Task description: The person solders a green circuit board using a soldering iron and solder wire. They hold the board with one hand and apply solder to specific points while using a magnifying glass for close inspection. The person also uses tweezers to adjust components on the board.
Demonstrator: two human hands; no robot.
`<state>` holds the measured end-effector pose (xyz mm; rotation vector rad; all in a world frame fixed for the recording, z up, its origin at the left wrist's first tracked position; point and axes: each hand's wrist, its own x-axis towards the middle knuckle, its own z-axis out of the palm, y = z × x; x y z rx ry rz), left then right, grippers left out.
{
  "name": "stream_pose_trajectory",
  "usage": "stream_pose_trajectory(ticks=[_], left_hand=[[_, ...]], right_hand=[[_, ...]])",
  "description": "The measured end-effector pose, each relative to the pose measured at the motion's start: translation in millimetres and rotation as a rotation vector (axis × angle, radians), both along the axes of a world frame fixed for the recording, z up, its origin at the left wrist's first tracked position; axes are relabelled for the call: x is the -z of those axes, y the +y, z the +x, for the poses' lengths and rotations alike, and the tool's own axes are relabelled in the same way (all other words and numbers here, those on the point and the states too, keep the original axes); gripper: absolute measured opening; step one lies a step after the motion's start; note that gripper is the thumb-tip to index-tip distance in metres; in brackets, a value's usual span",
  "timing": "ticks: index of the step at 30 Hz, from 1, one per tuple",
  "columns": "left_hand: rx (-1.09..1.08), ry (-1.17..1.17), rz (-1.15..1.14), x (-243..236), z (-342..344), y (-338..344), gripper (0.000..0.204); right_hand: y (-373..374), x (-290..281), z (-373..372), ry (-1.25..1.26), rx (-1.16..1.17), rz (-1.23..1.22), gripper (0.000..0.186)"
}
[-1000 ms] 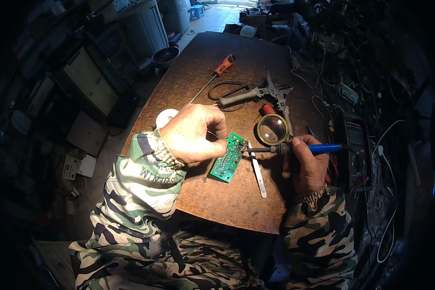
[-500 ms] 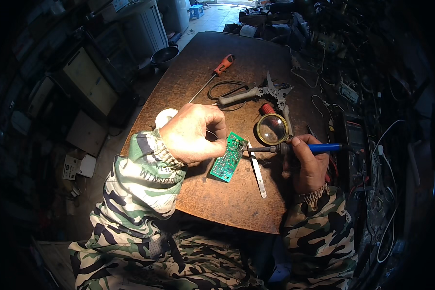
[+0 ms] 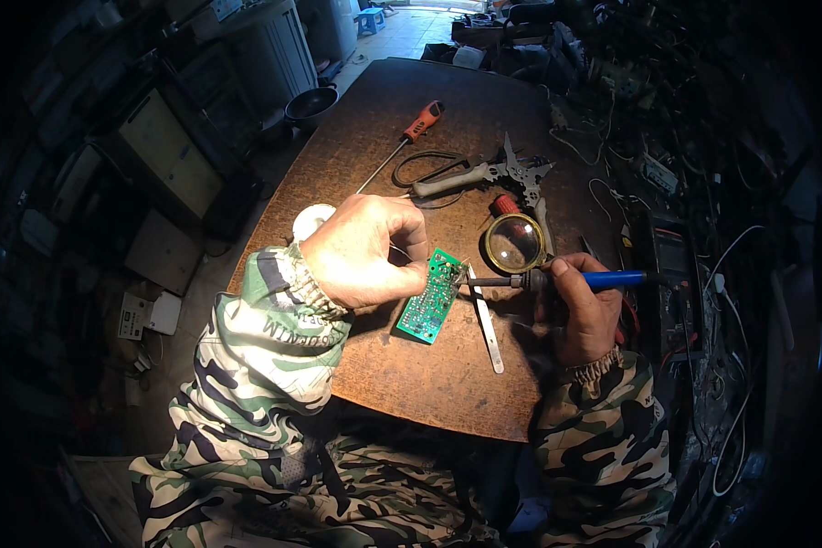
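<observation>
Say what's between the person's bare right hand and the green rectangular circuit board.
Head view: the metal shaft of the blue-handled soldering iron, held in the right hand, crossing over the slim silvery tweezers beside the board.

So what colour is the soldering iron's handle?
The soldering iron's handle is blue where it shows past the fingers; the head view shows it.
</observation>
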<state>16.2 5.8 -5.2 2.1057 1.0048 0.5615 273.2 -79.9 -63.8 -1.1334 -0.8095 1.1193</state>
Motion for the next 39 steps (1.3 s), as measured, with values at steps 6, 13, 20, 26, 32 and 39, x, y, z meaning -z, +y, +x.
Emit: stream_pose_trajectory(ticks=[6, 13, 20, 26, 32, 39], left_hand=[[-0.048, -0.002, -0.075, -3, -1, -2, 0.015], [-0.051, 0.012, -0.047, -5, -1, -4, 0.016], [-0.006, -0.008, 0.004, 0, 0, 0, 0.017], [-0.025, -0.011, -0.031, -1, 0, -1, 0.017], [-0.039, -0.004, -0.008, -3, -7, -3, 0.017], [-0.021, -0.010, -0.049, 0, 2, -1, 0.017]], right_hand=[[2, 0, -2, 0.028, -0.006, -0.005, 0.020], [2, 1, -1, 0.034, -0.012, -0.006, 0.020], [0, 0, 0, 0.016, -0.010, -0.012, 0.021], [1, 1, 0, 0.006, -0.010, -0.010, 0.022], [5, -2, -5, 0.023, -0.050, -0.012, 0.022], [-1, 1, 1, 0.015, -0.015, 0.002, 0.022]])
